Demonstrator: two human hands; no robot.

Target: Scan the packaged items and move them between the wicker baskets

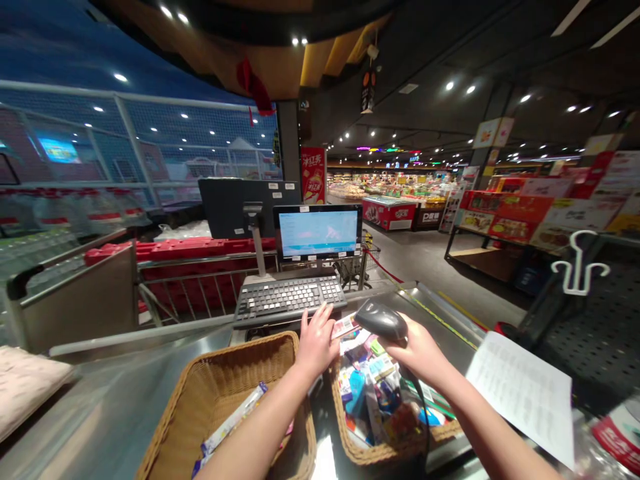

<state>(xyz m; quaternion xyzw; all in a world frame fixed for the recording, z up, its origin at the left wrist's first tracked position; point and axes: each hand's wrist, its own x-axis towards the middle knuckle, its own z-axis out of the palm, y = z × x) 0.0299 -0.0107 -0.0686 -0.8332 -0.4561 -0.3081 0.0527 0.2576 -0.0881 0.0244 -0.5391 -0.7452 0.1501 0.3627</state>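
My left hand (pixel 316 341) holds a small flat packet (pixel 344 326) by its edge, fingers closed on it, just in front of the keyboard (pixel 289 297). My right hand (pixel 419 348) grips a dark handheld barcode scanner (pixel 381 320), its head pointed at the packet; its cable runs down over the right basket. Below the hands stand two wicker baskets: the left basket (pixel 210 393) holds a couple of packets, the right basket (pixel 360 451) is heaped with several colourful small packets. A lit till screen (pixel 318 232) stands behind the keyboard.
Both baskets sit on a steel checkout counter (pixel 105 413). A printed paper sheet (pixel 525 393) lies at the right, a white hanger hook (pixel 579 269) above it. Red shopping baskets (pixel 200 248) and metal rails are behind the till. Shop shelves and an aisle stretch beyond.
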